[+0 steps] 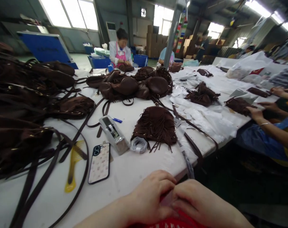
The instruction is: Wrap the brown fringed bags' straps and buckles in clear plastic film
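Note:
My left hand [150,196] and my right hand [196,199] meet at the bottom of the view, just off the near edge of the white table [132,171]. Both have their fingers curled and pressed together over a small red thing [169,218]; what it is cannot be made out. A strip of clear tape or plastic [185,158] hangs over the table edge just beyond my hands. A brown fringed bag [155,125] lies a little further off, with a small roll of silvery tape [138,145] beside it.
A phone [99,162], a yellow comb [73,164], a tape dispenser [113,133] and a blue pen [116,120] lie left of centre. Brown bags and straps [22,120] pile up on the left and at the back [132,84]. A person's arms [272,123] work at right; others sit at the far end.

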A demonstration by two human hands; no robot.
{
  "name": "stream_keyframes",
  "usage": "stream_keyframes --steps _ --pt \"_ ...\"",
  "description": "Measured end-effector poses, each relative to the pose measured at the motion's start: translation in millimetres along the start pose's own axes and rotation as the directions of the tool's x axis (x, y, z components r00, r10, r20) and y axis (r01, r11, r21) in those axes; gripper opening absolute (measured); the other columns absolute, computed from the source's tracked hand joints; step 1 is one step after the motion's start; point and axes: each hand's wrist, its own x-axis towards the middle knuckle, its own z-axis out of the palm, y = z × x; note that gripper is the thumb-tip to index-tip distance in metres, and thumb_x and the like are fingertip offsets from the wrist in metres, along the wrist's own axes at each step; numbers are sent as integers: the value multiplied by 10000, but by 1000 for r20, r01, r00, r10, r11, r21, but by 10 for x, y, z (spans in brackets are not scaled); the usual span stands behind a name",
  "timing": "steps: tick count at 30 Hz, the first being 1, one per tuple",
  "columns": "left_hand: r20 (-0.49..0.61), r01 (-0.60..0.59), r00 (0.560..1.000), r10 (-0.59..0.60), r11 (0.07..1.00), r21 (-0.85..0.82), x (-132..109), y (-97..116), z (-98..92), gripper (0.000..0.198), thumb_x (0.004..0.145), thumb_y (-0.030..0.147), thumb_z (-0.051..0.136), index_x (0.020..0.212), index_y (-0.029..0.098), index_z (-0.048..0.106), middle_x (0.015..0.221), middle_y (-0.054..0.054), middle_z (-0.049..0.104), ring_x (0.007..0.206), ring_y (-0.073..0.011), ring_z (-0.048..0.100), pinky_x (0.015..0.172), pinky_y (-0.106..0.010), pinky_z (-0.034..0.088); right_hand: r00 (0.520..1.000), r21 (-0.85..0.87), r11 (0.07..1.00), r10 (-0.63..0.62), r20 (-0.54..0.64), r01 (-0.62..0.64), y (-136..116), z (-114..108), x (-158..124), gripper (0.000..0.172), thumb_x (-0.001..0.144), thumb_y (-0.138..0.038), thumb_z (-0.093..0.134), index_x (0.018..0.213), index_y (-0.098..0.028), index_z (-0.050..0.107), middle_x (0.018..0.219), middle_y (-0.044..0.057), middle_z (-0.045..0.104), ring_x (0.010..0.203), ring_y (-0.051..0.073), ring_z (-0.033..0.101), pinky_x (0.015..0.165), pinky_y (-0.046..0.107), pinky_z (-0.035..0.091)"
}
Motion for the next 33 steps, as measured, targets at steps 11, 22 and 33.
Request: stream_keyframes --steps 11,22,33 --pt "-41 392 883 -468 783 -484 -211 -172 501 132 765 231 625 696 157 709 709 -33 652 647 -133 562 614 -211 434 935 197 955 264 -237 -220 633 69 -72 289 909 -419 481 812 -223 669 732 11 678 677 167 616 628 246 443" --pt "-60 467 732 -679 564 -680 -320 -215 243 275 674 376 688 595 133 588 561 4 549 530 -97 439 505 -205 328 826 286 848 513 -234 -445 1647 314 -262 332 819 -467 568 963 -193 688 911 78 739 781 236 694 691 321 522" --pt "-144 449 765 -628 680 -580 -274 -266 396 288 761 390 624 629 146 549 636 -9 550 614 -124 473 583 -223 372 891 697 639 454 0 -326 1069 357 67 392 760 -543 631 805 -158 571 594 -25 603 402 65 407 402 203 309"
